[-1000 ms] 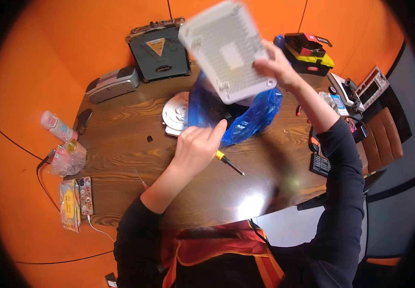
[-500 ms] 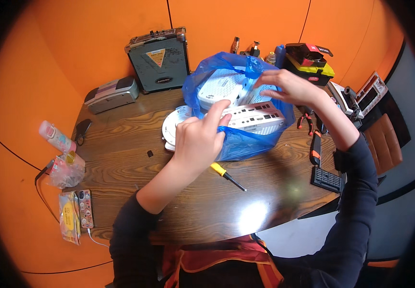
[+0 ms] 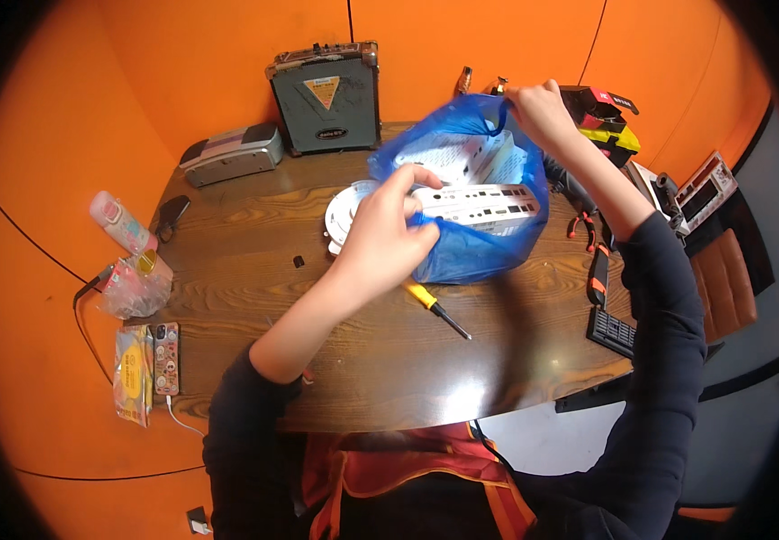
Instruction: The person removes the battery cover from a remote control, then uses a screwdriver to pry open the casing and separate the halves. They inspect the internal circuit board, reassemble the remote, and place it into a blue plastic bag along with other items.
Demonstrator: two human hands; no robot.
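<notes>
A blue plastic bag (image 3: 471, 261) stands with its mouth up in the middle of the table. Several white box-shaped devices with ports, like routers or set-top boxes (image 3: 480, 200), fill it. At its far right rim, my right hand (image 3: 541, 115) is closed on the bag and pulls the plastic up. On the near left side, my left hand (image 3: 385, 232) curls around the rim, with blue plastic showing between thumb and fingers. A round white device (image 3: 340, 216) lies partly behind my left hand. In front of the bag rests a yellow-handled screwdriver (image 3: 439, 310).
At the back stand a speaker (image 3: 331, 108) and a silver-grey box-shaped device (image 3: 232, 155). A toolbox (image 3: 615, 139), red-handled pliers (image 3: 581, 229), an orange-black utility knife (image 3: 598, 274) and a black keypad-like piece (image 3: 612, 333) are on the right. On the left are a bottle (image 3: 119, 220) and a phone (image 3: 166, 358).
My right hand has moved from over the bag's opening to its far right rim, closing on the plastic and raising it. My left hand stays at the near left rim. The view has shifted slightly.
</notes>
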